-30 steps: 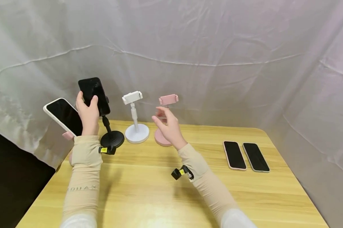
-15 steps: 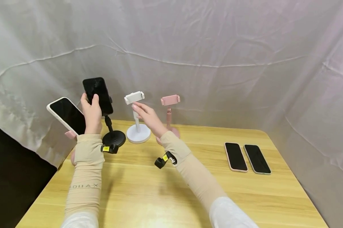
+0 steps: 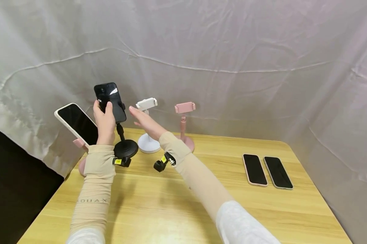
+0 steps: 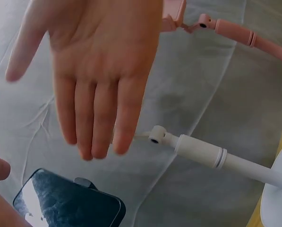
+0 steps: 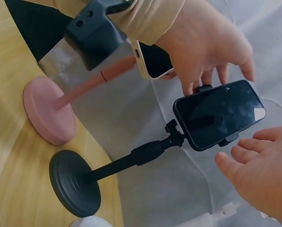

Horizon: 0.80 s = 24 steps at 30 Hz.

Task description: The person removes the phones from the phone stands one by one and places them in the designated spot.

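Note:
A black phone stands tilted in the clamp of a black stand. My left hand grips its left edge; the right wrist view shows the fingers partly behind the phone, by the clamp. Just right of the phone is my right hand, its fingers straight and holding nothing. In the left wrist view my right hand shows its palm. A gap separates its fingertips from the phone in the right wrist view.
A white-cased phone sits in a pink stand at the left. Behind my right hand stands an unloaded white stand, with a pink stand beside it. Two phones, one pink-edged and one grey-edged, lie on the right.
My right hand has moved left from near the pink stand, past the white stand, to beside the black phone. The left hand keeps its grip on that phone.

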### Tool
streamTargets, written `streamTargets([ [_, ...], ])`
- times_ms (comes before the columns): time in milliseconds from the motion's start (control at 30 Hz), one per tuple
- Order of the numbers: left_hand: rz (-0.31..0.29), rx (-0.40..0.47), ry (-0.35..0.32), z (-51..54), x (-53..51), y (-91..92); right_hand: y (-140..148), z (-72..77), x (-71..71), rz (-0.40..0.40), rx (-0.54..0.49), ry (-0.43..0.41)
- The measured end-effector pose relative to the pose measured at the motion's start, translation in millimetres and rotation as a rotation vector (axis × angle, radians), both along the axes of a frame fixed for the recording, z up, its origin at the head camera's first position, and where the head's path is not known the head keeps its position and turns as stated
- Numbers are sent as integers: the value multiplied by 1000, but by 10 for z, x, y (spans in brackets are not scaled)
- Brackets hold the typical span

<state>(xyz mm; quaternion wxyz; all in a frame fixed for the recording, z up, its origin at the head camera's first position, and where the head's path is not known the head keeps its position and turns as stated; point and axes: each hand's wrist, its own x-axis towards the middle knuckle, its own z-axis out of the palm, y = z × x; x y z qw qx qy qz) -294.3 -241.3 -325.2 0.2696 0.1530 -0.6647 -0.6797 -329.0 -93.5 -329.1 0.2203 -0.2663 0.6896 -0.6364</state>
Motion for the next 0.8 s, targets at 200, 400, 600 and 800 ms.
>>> streamTargets([
  [200,8,-9,10,-30,44,46,-113,-3,-57,25,39,4],
  [400,-10,-10,29,-60,101,79,-225,-34,-137,8,33,-24],
  [600,7,-39,21,-109,155,142,-265,-144,-247,-33,-43,-77],
  [800,12,-27,51,-146,211,189,-247,-149,-245,-31,-81,-92],
])
